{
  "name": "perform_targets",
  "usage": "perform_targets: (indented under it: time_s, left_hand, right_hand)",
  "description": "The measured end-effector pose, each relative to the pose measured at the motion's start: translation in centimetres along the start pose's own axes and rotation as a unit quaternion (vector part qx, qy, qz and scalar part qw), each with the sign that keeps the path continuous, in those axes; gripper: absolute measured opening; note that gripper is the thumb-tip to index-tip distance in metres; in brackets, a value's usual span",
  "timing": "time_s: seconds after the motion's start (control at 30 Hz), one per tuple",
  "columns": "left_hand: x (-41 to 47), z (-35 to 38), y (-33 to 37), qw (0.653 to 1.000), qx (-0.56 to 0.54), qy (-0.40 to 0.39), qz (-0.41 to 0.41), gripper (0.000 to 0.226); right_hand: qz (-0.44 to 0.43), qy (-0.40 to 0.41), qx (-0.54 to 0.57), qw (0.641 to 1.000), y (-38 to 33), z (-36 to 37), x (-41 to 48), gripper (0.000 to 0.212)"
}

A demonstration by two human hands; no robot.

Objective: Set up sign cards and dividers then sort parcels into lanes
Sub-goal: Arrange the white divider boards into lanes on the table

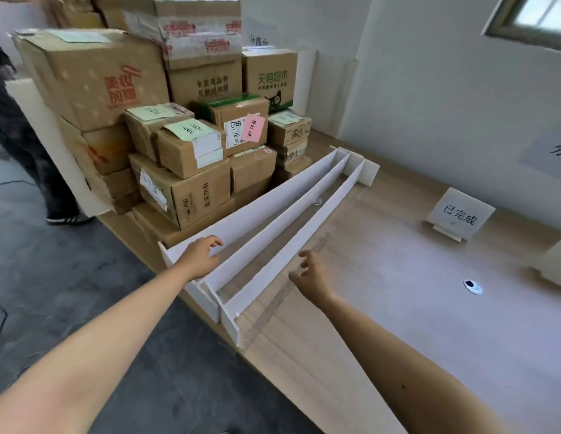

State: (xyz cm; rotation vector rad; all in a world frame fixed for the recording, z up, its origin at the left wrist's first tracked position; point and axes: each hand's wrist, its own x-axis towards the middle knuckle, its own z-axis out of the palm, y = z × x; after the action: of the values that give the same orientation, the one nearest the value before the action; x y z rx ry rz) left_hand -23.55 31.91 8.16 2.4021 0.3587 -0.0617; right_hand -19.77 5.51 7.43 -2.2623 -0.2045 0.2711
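I am standing at the long wooden table (382, 308) with both arms out. My left hand (199, 256) rests on top of the white dividers (273, 220), on the board nearest the boxes. Its fingers are loosely spread and it is not gripping anything. My right hand (312, 274) is open too, fingers apart, and it hovers just beside the outer board. I cannot tell if it touches the board yet.

The dividers are three long white boards that stand on edge, side by side, with short white feet at each end. They are bunched close together near the left part of the table, so the lanes between them are still very thin. A pile of brown parcels (185, 145) sits right behind them (some have green or pink notes stuck on top). A white sign card (461, 214) with black writing stands far off to the right, near the wall.

I think my job now is to pull the boards apart so each lane is wide enough for a box. To do it well, I should hold one board steady with my left hand and slide the next one sideways with my right. I should push low and slow, so the thin board does not bend or tip over. I should keep the boards straight, the same way as the strip of clear tape (291, 277) on the table. No parcel is in a lane yet.
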Motion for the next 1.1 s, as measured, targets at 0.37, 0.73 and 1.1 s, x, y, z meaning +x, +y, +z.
perform_targets:
  time_s: [0.37, 0.73, 1.1]
  left_hand:
    - [5.9, 2.1, -3.4, 0.984, 0.024, -0.155, 0.089, 0.051]
    - [9.8, 2.8, -3.9, 0.953, -0.027, -0.281, 0.115, 0.07]
    - [8.8, 4.9, -3.4, 0.951, -0.092, -0.275, 0.103, 0.077]
  right_hand:
    - [0.145, 0.1, 0.078, 0.981, -3.0, 6.0, 1.4, 0.055]
    - [0.187, 0.071, 0.155, 0.967, -2.5, 9.8, 2.5, 0.069]
    - [0.21, 0.07, 0.207, 0.953, -3.4, 10.8, 4.0, 0.08]
